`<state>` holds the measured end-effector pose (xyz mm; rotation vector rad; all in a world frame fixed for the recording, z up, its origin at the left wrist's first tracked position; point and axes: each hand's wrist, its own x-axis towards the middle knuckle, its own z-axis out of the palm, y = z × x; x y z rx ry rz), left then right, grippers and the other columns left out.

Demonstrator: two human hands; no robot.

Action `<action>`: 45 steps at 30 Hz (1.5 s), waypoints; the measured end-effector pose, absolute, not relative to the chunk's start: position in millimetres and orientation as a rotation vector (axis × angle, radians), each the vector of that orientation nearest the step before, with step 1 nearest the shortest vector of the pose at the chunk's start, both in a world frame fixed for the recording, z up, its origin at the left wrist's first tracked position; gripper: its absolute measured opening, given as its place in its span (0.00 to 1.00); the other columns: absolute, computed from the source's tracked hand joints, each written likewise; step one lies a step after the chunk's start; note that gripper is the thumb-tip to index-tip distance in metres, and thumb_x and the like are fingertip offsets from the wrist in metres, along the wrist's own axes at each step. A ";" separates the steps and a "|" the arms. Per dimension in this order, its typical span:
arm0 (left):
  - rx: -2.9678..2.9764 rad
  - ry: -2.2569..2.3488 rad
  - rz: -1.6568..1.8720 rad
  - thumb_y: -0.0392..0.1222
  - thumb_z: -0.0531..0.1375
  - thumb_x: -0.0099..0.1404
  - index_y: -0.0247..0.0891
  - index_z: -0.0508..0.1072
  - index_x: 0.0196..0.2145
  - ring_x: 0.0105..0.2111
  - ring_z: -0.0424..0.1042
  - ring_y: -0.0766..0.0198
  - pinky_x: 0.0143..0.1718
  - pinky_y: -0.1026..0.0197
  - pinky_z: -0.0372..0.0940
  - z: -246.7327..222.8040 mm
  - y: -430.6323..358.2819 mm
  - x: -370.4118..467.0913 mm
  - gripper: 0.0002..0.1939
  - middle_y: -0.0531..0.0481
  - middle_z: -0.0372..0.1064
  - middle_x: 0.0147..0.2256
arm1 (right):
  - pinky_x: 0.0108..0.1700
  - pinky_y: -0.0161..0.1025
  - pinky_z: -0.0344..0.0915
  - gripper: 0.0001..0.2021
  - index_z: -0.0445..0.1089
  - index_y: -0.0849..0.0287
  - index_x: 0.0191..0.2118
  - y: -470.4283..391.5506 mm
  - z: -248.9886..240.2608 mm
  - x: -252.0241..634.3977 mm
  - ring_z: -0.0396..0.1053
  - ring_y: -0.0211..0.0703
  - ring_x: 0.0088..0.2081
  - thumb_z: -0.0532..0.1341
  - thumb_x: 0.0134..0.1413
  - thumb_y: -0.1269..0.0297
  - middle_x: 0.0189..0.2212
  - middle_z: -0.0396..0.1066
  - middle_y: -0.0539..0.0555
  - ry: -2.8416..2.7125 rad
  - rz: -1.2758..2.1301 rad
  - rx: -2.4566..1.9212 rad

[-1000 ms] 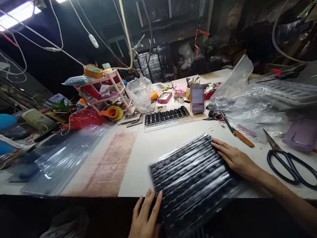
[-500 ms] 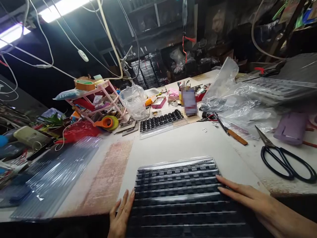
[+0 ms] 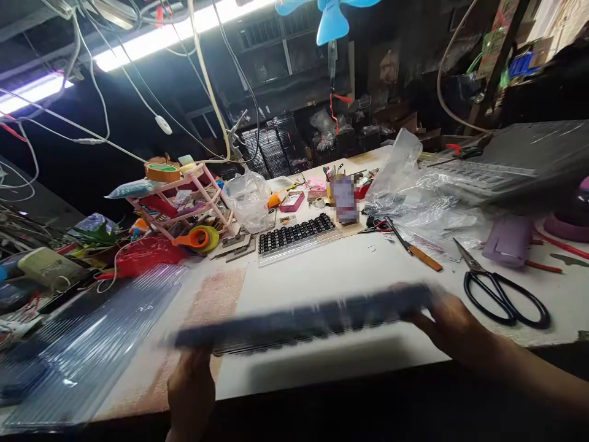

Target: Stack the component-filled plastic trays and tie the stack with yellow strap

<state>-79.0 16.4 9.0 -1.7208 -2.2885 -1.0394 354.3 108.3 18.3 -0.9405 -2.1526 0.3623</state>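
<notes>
A dark tray stack [image 3: 304,319], blurred by motion, is raised above the white board [image 3: 294,279] and seen nearly edge-on. Its left end is gripped by my left hand [image 3: 192,383], and my right hand [image 3: 448,322] grips the right end. The fingertips of both hands are partly hidden and smeared. Under the stack, a shadow falls on the board near the table's front edge.
Farther back lies a clear tray of black pieces [image 3: 297,236]. Black-handled scissors [image 3: 501,294] and a wooden-handled tool [image 3: 426,258] are to the right. Clear ribbed sheets [image 3: 101,337] lie left, below a pink rack [image 3: 184,196]. Plastic bags [image 3: 418,196] are at the back right.
The tray stack has gone from lying flat on the board to being lifted and tilted edge-on. Both my hands have closed round its ends. The camera view has shifted, showing a blue fan above.
</notes>
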 end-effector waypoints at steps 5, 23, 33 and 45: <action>-1.625 -2.633 -0.729 0.57 0.41 0.66 0.40 0.70 0.23 0.25 0.69 0.57 0.26 0.59 0.60 49.6 60.2 -47.6 0.27 0.46 0.69 0.22 | 0.26 0.37 0.60 0.19 0.63 0.56 0.31 134.3 38.8 319.5 0.67 0.43 0.24 0.43 0.64 0.53 0.22 0.69 0.51 -1.970 0.685 -1.392; -1.928 -2.699 -1.227 0.59 0.53 0.60 0.38 0.66 0.55 0.23 0.66 0.62 0.27 0.61 0.64 -34.1 40.8 -44.0 0.31 0.55 0.63 0.22 | 0.36 0.47 0.70 0.30 0.65 0.61 0.55 131.6 -45.2 328.7 0.73 0.55 0.39 0.39 0.60 0.49 0.38 0.75 0.58 -2.013 0.456 -1.901; -1.951 -2.590 -1.404 0.54 0.52 0.63 0.44 0.71 0.51 0.55 0.63 0.52 0.59 0.44 0.52 -49.9 44.3 -50.0 0.22 0.47 0.69 0.51 | 0.27 0.48 0.70 0.32 0.68 0.63 0.53 138.5 -44.8 318.5 0.74 0.55 0.27 0.39 0.59 0.48 0.27 0.76 0.57 -1.931 0.369 -1.859; -1.882 -2.560 -1.517 0.57 0.54 0.62 0.44 0.73 0.49 0.48 0.69 0.53 0.52 0.51 0.62 -46.3 40.3 -47.3 0.23 0.46 0.72 0.45 | 0.34 0.47 0.74 0.24 0.69 0.58 0.46 134.7 -64.7 323.3 0.74 0.52 0.39 0.44 0.58 0.49 0.41 0.74 0.55 -1.797 0.286 -1.601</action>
